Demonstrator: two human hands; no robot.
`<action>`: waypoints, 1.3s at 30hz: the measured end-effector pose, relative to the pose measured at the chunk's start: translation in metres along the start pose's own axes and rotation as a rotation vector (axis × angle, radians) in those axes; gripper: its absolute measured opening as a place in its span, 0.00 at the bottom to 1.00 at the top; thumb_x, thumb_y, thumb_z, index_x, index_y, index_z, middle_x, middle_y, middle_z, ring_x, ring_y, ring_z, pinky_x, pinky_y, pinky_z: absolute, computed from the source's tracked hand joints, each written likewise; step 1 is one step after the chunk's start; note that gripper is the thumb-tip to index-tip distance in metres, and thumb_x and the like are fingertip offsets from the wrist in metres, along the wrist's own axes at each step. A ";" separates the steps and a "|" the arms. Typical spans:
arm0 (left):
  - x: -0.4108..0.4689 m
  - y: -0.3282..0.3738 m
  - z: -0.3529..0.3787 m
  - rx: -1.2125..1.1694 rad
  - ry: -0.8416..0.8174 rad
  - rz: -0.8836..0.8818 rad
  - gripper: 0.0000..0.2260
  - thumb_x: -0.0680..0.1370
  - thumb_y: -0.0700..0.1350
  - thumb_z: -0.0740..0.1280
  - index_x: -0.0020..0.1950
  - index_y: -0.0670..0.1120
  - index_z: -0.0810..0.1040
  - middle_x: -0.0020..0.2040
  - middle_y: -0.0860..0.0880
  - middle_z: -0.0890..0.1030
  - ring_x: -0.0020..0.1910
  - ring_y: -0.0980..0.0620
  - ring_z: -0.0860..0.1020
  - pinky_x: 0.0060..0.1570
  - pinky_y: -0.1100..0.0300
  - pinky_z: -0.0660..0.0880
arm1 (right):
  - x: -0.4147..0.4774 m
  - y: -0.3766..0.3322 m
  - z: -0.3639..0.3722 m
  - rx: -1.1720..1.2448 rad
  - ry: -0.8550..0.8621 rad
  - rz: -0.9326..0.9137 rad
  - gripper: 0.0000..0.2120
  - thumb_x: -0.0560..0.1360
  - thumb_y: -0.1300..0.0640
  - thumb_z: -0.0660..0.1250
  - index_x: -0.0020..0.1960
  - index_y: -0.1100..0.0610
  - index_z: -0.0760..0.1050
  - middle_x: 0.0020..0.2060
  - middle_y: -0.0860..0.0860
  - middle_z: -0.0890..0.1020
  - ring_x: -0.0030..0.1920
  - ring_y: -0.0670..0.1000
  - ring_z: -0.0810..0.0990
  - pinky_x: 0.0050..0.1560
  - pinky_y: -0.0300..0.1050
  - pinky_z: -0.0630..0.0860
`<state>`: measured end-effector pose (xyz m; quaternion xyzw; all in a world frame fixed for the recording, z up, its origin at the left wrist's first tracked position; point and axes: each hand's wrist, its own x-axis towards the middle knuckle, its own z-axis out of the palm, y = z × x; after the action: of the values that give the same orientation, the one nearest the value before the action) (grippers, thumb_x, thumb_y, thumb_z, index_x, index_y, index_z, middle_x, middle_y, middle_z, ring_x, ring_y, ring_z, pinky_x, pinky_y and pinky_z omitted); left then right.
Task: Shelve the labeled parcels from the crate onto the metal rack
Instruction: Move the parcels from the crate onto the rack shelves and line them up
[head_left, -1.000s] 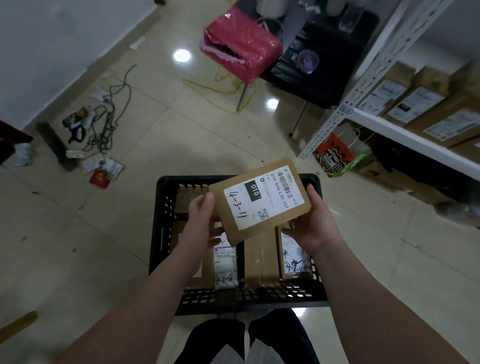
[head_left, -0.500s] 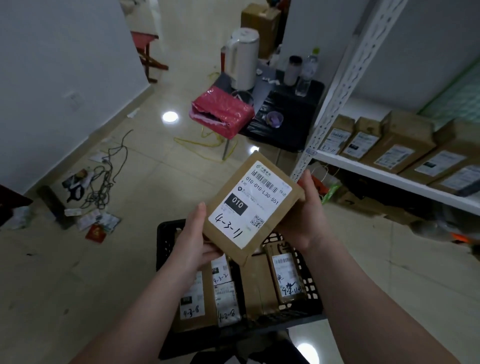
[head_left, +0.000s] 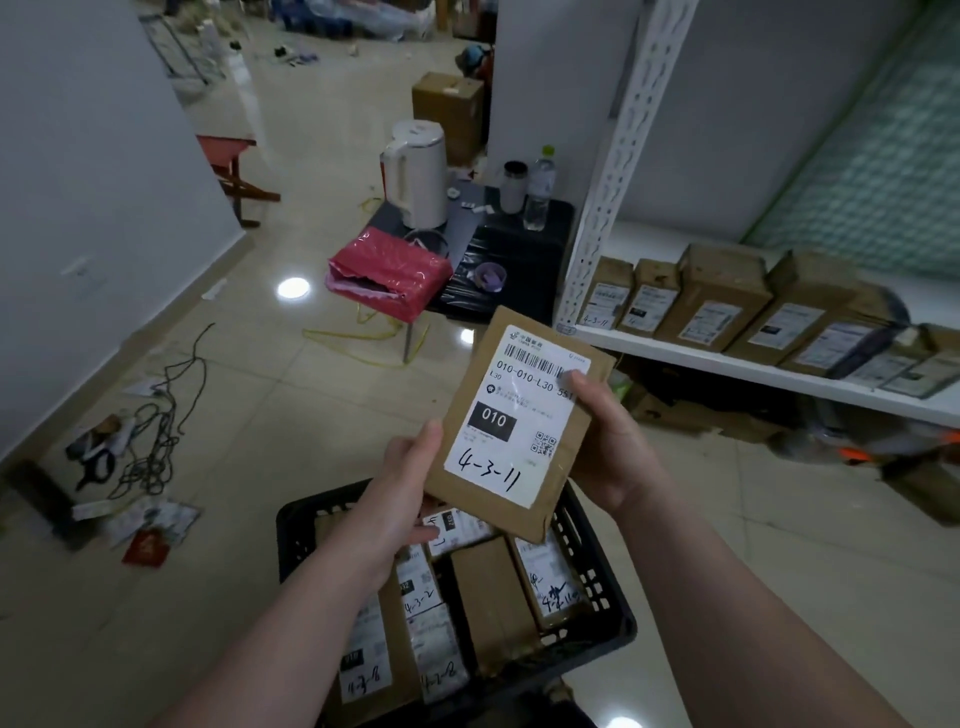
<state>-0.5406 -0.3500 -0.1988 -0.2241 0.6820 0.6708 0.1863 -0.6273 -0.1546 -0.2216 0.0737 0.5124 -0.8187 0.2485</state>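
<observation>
Pale glossy floor tiles fill a cluttered storeroom, with tangled cables at the left of the frame and a white kettle on a low black counter at upper centre. A white metal rack runs along the right side, and one shelf holds a row of brown shelved parcels standing side by side.

At centre, a person holds a flat brown parcel in both hands. The left hand grips its lower left edge, thumb along the side and fingers underneath. The right hand grips the right edge, its thumb lying on the upper right corner of the white label. The parcel is in the air, above the far end of the black crate at the bottom of the frame, and touches neither crate nor rack. More labelled boxes lie packed in the crate.

A second ago the view pointed almost straight down into the crate, and the label faced sideways. Since then the view has lifted towards the rack, and the parcel has been turned so the handwritten "4-3-11" reads upright. The right thumb has also moved onto the label.

The person seems to have read the code and started looking for its place. A box at the near end of the shelf appears to carry the same number, so that row is a likely spot. The parcel is not yet shelved, and several remain in the crate.
</observation>
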 end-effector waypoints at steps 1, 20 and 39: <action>0.002 0.001 0.001 0.008 -0.024 -0.001 0.38 0.63 0.75 0.55 0.66 0.54 0.66 0.61 0.53 0.75 0.62 0.51 0.73 0.63 0.44 0.71 | -0.002 -0.002 -0.002 0.009 0.010 -0.006 0.50 0.57 0.41 0.82 0.73 0.52 0.66 0.65 0.60 0.78 0.65 0.64 0.76 0.63 0.68 0.72; 0.016 0.023 0.075 0.009 -0.446 0.080 0.38 0.56 0.63 0.75 0.64 0.63 0.69 0.58 0.50 0.82 0.60 0.45 0.78 0.61 0.43 0.73 | -0.088 -0.040 -0.056 0.071 0.166 -0.015 0.26 0.78 0.37 0.54 0.61 0.54 0.78 0.58 0.60 0.83 0.58 0.61 0.82 0.61 0.61 0.74; -0.062 -0.017 0.303 0.039 -0.636 0.089 0.41 0.60 0.64 0.74 0.71 0.56 0.69 0.60 0.46 0.81 0.62 0.43 0.76 0.62 0.43 0.73 | -0.283 -0.063 -0.230 0.122 0.178 -0.120 0.46 0.58 0.32 0.77 0.70 0.52 0.73 0.65 0.58 0.78 0.65 0.63 0.76 0.68 0.64 0.68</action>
<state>-0.4935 -0.0442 -0.1878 0.0304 0.6113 0.7015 0.3650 -0.4437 0.1624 -0.1714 0.1303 0.4852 -0.8519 0.1478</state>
